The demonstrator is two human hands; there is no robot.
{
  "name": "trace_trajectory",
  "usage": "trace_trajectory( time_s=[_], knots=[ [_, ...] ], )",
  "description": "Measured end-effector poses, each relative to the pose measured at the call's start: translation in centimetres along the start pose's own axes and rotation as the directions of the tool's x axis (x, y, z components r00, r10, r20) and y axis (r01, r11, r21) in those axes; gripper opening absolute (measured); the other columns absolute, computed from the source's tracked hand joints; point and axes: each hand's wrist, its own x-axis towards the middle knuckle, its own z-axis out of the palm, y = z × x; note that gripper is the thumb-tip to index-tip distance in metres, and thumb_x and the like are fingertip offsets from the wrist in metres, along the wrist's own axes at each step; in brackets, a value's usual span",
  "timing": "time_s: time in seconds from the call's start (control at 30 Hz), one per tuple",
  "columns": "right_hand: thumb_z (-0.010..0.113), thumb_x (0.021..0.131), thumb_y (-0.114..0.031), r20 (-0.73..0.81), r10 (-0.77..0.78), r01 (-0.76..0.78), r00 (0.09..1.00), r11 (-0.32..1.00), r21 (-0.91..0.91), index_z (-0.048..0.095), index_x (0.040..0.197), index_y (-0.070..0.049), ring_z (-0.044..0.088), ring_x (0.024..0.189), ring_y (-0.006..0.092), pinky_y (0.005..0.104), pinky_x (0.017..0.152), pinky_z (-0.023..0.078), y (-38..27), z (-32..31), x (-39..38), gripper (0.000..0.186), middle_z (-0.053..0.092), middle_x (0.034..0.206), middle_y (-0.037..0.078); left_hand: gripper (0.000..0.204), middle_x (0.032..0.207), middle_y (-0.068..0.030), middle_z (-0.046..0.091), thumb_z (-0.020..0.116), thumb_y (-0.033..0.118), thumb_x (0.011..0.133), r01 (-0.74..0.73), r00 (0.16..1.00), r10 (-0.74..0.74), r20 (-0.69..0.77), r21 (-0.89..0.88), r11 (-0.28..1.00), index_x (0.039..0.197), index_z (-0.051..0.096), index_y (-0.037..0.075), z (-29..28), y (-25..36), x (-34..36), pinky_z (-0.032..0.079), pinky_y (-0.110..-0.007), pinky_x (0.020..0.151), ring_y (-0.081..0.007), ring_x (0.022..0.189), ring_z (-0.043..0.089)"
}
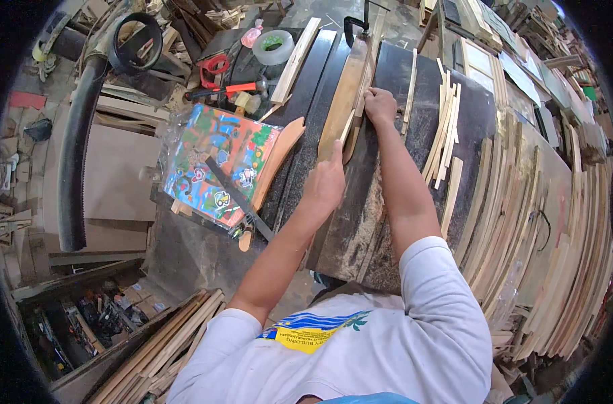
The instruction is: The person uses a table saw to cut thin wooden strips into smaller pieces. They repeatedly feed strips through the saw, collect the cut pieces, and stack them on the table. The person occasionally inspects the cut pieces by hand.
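A long wooden board (338, 97) lies on the dark work table (394, 74), with a black C-clamp (358, 31) at its far end. My left hand (325, 183) is at the board's near end, index finger stretched along a thin wooden strip (347, 125) and the other fingers curled around its near end. Farther up, my right hand (380, 106) is closed in a fist against the board's right edge; whatever its fingers grip is hidden. Left of the board are a curved wooden piece (284, 153) and a dark flat metal blade (231, 180), which lies across a colourful plastic sheet (202, 145).
A hammer (234, 88), a brush (248, 102), a clear tape roll (273, 47) and a red tape roll (214, 67) crowd the table's far left. Thin wooden strips (444, 128) lie to the right, beside stacked slats (556, 269). A black hose (83, 158) hangs at the left.
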Motion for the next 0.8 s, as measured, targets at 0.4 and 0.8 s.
trace_trajectory(
  time_s=[0.4, 0.8],
  knots=[
    [0.068, 0.09, -0.029, 0.048, -0.021, 0.018, 0.999, 0.997, 0.076, 0.084, 0.103, -0.012, 0.074, 0.1, 0.0397, 0.0471, 0.093, 0.057, -0.6, -1.6, -1.6, 0.027, 0.078, 0.104, 0.018, 0.056, 0.096, -0.0392, 0.069, 0.052, 0.01, 0.099, -0.021, 0.996, 0.018, -0.092, -0.035, 0.999, 0.154, 0.044, 0.006, -1.4, 1.4, 6.4, 0.054, -0.064, 0.086, -0.0568, 0.094, 0.069],
    [0.072, 0.088, -0.027, 0.141, -0.08, 0.068, 0.987, 0.994, 0.086, 0.08, 0.095, -0.003, 0.075, 0.093, 0.0381, 0.044, 0.085, 0.058, 4.4, -4.9, -20.0, 0.026, 0.077, 0.098, 0.021, 0.056, 0.103, -0.035, 0.071, 0.046, 0.013, 0.102, -0.228, 0.913, 0.125, -0.389, -0.23, 0.946, 0.156, 0.04, 0.005, -4.3, -0.8, 4.7, 0.054, -0.059, 0.088, -0.0552, 0.105, 0.067]
  ],
)
